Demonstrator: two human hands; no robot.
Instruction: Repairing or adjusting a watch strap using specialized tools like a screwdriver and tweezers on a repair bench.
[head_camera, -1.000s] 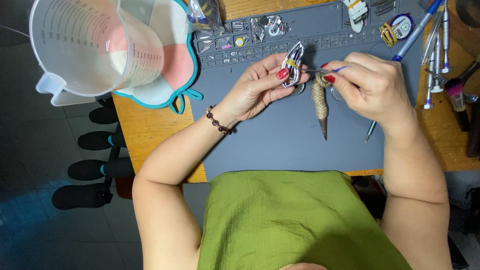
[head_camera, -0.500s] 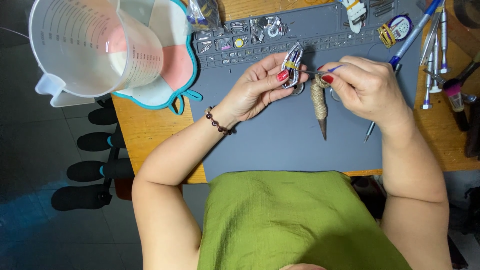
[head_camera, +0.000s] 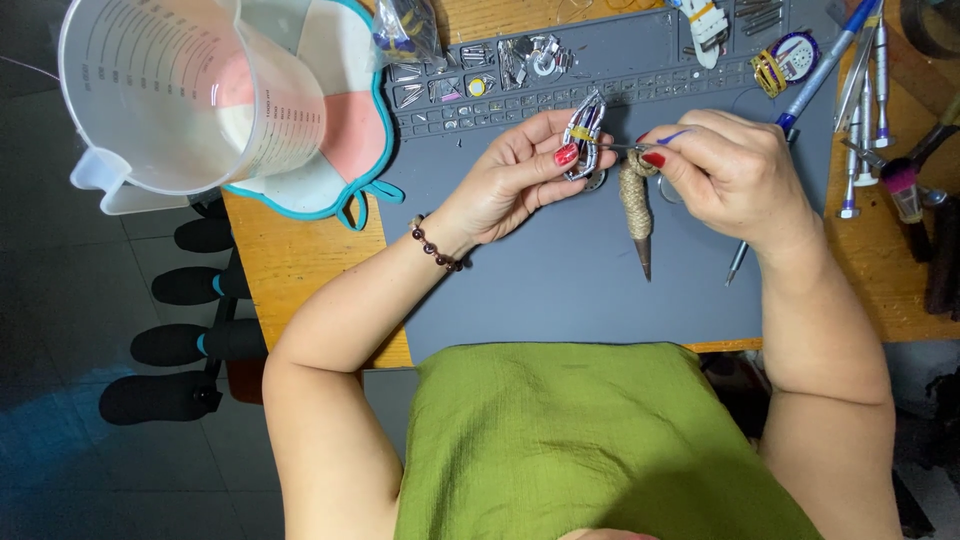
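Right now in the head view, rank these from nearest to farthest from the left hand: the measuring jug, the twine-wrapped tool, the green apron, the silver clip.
1. Silver clip: in the left hand's own grip.
2. Twine-wrapped tool: just right of it, hanging below the right hand.
3. Measuring jug: far left, on the pink-and-teal mat.
4. Green apron: bottom of frame; close to the jug in distance, hard to separate.

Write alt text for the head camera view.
Over a grey work mat, the left hand pinches a small silvery clip while the right hand holds a thin tool and a twine-wrapped cone. A clear measuring jug stands at upper left.
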